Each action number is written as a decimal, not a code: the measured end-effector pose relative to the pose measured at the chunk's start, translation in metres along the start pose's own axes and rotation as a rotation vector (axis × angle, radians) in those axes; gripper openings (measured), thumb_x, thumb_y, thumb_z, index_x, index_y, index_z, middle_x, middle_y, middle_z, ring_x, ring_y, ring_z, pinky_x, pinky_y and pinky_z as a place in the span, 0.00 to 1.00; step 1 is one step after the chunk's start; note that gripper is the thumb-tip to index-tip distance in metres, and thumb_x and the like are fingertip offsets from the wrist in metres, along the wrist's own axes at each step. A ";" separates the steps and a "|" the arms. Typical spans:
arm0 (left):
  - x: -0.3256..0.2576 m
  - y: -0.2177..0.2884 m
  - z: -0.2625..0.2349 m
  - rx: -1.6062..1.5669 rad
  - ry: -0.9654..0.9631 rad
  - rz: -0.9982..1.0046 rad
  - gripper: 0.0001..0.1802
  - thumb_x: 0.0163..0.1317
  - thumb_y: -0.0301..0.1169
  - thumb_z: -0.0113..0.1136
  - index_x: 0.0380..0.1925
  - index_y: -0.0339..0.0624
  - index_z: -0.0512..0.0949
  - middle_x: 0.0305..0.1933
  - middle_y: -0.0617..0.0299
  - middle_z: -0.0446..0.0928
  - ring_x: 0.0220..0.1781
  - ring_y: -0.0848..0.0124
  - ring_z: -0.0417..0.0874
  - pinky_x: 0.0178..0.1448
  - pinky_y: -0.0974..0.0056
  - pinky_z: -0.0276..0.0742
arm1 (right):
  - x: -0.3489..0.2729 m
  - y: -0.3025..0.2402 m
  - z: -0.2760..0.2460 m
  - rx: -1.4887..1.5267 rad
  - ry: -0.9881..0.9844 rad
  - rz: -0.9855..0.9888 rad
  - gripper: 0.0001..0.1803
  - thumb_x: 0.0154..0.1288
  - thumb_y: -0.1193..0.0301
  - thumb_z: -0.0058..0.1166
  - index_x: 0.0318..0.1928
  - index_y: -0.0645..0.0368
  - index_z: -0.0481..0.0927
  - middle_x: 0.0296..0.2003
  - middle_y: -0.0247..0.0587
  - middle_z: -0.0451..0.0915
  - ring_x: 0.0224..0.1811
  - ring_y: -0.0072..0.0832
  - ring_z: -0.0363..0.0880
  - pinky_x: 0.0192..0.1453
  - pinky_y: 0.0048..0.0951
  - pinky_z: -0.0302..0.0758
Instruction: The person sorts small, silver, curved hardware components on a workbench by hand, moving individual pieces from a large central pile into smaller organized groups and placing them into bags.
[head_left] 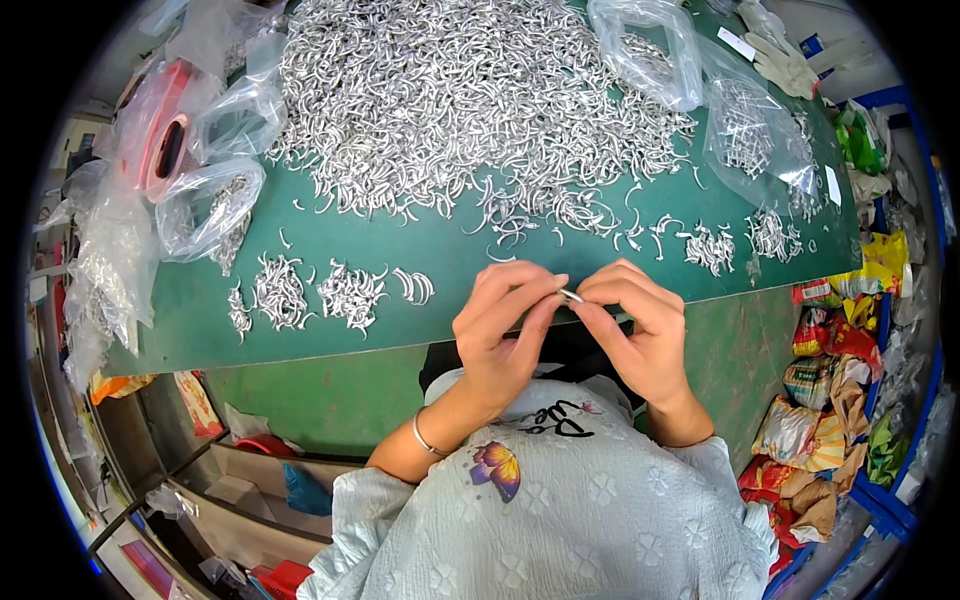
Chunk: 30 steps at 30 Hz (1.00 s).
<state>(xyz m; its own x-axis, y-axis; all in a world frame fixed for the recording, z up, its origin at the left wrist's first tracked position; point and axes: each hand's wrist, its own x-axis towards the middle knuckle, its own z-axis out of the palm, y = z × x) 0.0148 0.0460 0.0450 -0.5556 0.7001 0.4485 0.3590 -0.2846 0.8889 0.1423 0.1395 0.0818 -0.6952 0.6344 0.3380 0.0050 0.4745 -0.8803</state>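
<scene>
Between my two hands, just over the table's near edge, is a small curved silvery metal piece (pixel 571 295). The thumb and fingers of my left hand (pixel 507 318) pinch one end of it, and my right hand (pixel 637 325) pinches the other. Fingertips cover most of the piece. A large heap of similar curved metal pieces (pixel 450 100) spreads across the far part of the green table (pixel 390 240). Left of my hands lie smaller piles (pixel 350 297) and a short row of pieces (pixel 413 287). A further small pile (pixel 709 250) lies to the right.
Clear plastic bags with metal pieces stand at the left (pixel 215 215) and the right (pixel 750 130). A red object (pixel 165 130) lies among the left bags. White gloves (pixel 783 65) rest at the far right. Blue shelving with colourful packets (pixel 800 430) flanks the right side; drawers (pixel 235 500) sit lower left.
</scene>
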 end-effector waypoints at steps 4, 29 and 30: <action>0.002 -0.005 -0.006 0.053 -0.069 -0.045 0.13 0.52 0.15 0.65 0.39 0.34 0.84 0.36 0.57 0.81 0.38 0.63 0.79 0.44 0.63 0.72 | 0.001 0.006 0.003 -0.042 -0.012 0.070 0.04 0.58 0.82 0.62 0.33 0.69 0.80 0.29 0.44 0.81 0.31 0.35 0.77 0.34 0.30 0.73; -0.023 -0.019 -0.023 0.276 -0.144 -0.119 0.24 0.53 0.18 0.69 0.52 0.37 0.78 0.51 0.50 0.77 0.52 0.54 0.79 0.55 0.59 0.76 | -0.003 0.040 0.018 -0.127 0.015 0.205 0.01 0.60 0.83 0.60 0.33 0.68 0.80 0.24 0.41 0.76 0.25 0.29 0.71 0.30 0.27 0.68; -0.024 -0.020 -0.022 0.255 -0.132 -0.097 0.25 0.52 0.18 0.69 0.53 0.37 0.78 0.51 0.50 0.77 0.52 0.54 0.79 0.55 0.59 0.76 | -0.002 0.040 0.018 -0.118 -0.021 0.172 0.01 0.60 0.83 0.59 0.33 0.68 0.80 0.25 0.41 0.76 0.25 0.29 0.72 0.31 0.26 0.69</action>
<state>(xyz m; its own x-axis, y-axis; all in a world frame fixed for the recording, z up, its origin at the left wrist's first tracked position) 0.0042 0.0206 0.0181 -0.5003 0.7997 0.3319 0.4947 -0.0506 0.8676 0.1304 0.1460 0.0402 -0.6915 0.7000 0.1783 0.2083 0.4295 -0.8787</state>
